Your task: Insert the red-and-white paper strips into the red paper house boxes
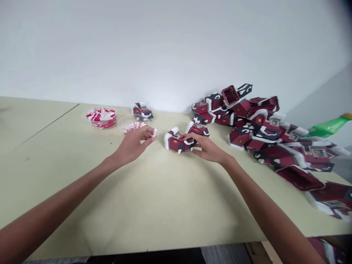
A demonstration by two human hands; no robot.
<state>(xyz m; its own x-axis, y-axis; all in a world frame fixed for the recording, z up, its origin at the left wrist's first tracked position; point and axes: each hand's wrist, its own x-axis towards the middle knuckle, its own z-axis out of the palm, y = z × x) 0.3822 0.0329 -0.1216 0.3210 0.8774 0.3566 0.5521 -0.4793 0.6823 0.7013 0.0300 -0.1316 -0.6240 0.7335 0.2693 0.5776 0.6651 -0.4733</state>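
My left hand (137, 142) pinches a small red-and-white striped piece (154, 132) between thumb and fingertips, just left of a miniature house. That dark red miniature house (176, 141), with white snow-like edging and a dark roof, lies tipped over on the table. My right hand (205, 146) grips it by its right end, fingers on top and thumb below. Right behind it is a second miniature house (198, 128), partly hidden by my right hand. A shallow clear dish (121, 124) holding more striped pieces (135, 126) is behind my left hand, which covers part of it.
A clear round tub (103, 124) of red-and-white pieces stands at back left. Another miniature house (142, 111) lies near the wall. A large heap of miniature houses (271, 128) spreads along the right, with a green bottle (328, 126) behind. The table's front edge (154, 250) is close.
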